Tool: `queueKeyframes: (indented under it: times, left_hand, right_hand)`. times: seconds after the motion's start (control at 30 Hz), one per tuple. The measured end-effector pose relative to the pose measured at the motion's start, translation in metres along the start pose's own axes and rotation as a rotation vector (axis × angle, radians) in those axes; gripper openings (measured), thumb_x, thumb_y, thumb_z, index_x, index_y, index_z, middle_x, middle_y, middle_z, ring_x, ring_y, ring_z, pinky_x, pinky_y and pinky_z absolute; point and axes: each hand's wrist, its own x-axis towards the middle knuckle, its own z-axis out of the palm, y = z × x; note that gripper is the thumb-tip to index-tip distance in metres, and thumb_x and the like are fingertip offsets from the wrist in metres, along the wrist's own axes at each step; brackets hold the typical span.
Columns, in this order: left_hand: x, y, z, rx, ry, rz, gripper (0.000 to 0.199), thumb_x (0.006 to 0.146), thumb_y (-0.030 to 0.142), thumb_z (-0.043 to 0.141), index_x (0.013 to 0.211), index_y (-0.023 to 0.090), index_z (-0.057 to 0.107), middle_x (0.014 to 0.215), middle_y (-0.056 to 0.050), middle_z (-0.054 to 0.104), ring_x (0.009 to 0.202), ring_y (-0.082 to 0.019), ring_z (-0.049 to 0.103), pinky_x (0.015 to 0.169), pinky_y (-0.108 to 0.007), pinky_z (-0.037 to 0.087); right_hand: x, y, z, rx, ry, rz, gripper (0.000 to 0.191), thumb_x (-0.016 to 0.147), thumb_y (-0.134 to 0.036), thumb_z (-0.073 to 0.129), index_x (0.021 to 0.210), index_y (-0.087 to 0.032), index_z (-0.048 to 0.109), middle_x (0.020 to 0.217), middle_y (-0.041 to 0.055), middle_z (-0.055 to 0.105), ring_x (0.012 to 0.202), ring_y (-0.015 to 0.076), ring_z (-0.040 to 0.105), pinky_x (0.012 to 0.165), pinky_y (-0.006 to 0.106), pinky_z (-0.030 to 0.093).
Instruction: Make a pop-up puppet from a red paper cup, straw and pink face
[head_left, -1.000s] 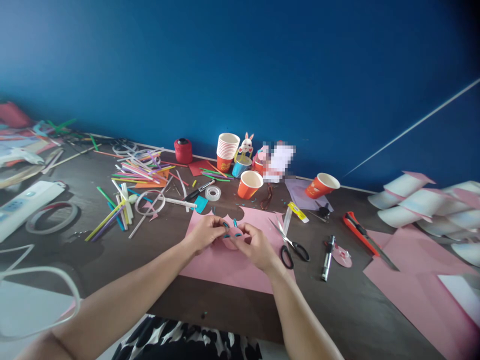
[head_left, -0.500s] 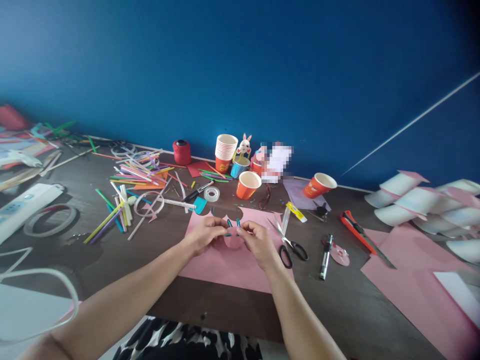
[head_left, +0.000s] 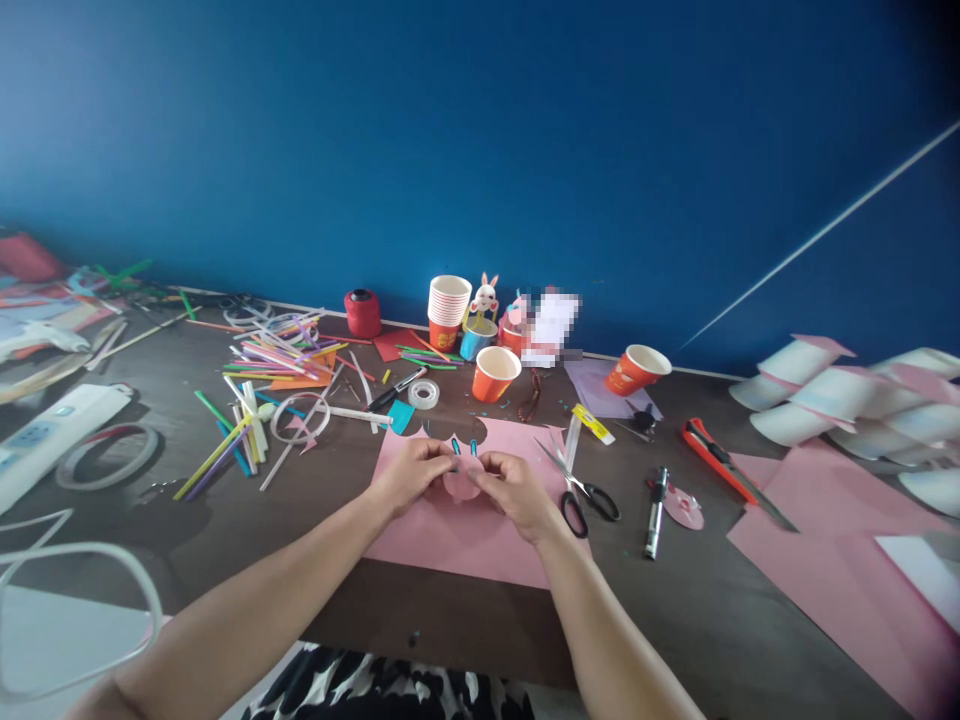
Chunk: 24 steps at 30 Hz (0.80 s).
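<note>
Between my hands is a small round pink paper cutout [head_left: 462, 482] with two upright blue ear-like strips at its top. My left hand [head_left: 416, 474] pinches its left edge with thumb and fingers. The right edge is gripped by my right hand [head_left: 513, 487]. Part of each edge is hidden by fingertips. Beneath lies a large pink paper sheet [head_left: 465, 550], with curved bites cut from its far edge. Black-handled scissors [head_left: 581, 490] rest open just right of my right hand.
Behind the sheet stand an orange paper cup [head_left: 496, 375], stacked cups [head_left: 448, 310] and a rabbit figure [head_left: 486, 297]. A pile of straws [head_left: 285, 350] lies left, near a power strip [head_left: 60, 440]. To the right are a marker [head_left: 655, 513], a red utility knife [head_left: 720, 465] and white cups [head_left: 814, 390].
Both hands keep hold of the cutout, which sits slightly lower and to the left, tilted so more of its round face shows. The camera view has shifted slightly.
</note>
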Motion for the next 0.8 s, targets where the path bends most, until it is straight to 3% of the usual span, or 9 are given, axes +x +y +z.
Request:
queueKeyframes:
  times: [0.13,0.37,0.5,0.8]
  left_hand:
    - [-0.001,0.001,0.0,0.015,-0.015,0.029,0.02,0.066,0.034,0.06,0.065,0.014,0.059,0.042,0.007,0.041,0.037,-0.004,0.032,0.037,-0.019,0.02]
    - [0.004,-0.005,-0.002,-0.085,-0.019,-0.04,0.023,0.065,0.037,0.061,0.072,0.015,0.059,0.045,0.007,0.041,0.037,-0.004,0.031,0.036,-0.018,0.018]
    - [0.005,-0.004,-0.003,-0.024,-0.001,0.009,0.024,0.066,0.038,0.06,0.068,0.014,0.056,0.045,0.007,0.04,0.035,-0.003,0.029,0.035,-0.018,0.019]
    - [0.004,-0.005,-0.002,0.057,0.004,0.043,0.027,0.066,0.041,0.059,0.074,0.015,0.06,0.045,0.007,0.041,0.033,-0.003,0.029,0.034,-0.018,0.018]
  right_hand:
    - [0.003,0.003,0.002,-0.026,0.061,-0.015,0.026,0.067,-0.038,0.06,0.058,-0.018,0.046,0.043,-0.0078,0.034,0.038,0.005,0.027,0.037,0.02,0.02]
    - [0.004,0.005,-0.001,0.111,0.087,-0.019,0.028,0.068,-0.041,0.059,0.062,-0.018,0.046,0.046,-0.0075,0.038,0.039,0.0056,0.032,0.038,0.02,0.024]
    - [0.002,-0.001,-0.004,0.121,0.071,-0.037,0.026,0.069,-0.041,0.058,0.065,-0.017,0.048,0.047,-0.0075,0.038,0.039,0.0056,0.032,0.037,0.019,0.023]
    - [0.007,0.004,-0.01,0.034,0.193,-0.121,0.026,0.069,-0.041,0.056,0.06,-0.017,0.052,0.041,-0.0073,0.036,0.037,0.0064,0.031,0.038,0.021,0.024]
